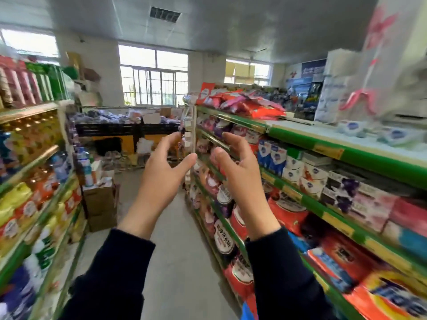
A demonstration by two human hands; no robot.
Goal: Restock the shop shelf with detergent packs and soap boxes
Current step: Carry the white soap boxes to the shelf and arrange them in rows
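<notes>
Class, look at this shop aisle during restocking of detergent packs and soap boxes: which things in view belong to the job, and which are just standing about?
Belongs to the job:
left hand, empty
right hand, empty
red detergent packs on the top shelf
soap boxes on the right shelf

Just standing about:
cardboard boxes on the floor
bottles on the left shelves
barred window

We see barred windows (153,83) on the far wall, a ceiling vent (165,13) overhead, stacked cardboard boxes (99,205) on the concrete floor (171,262) at the aisle's left, and a black table (124,130) piled with goods beyond.
</notes>
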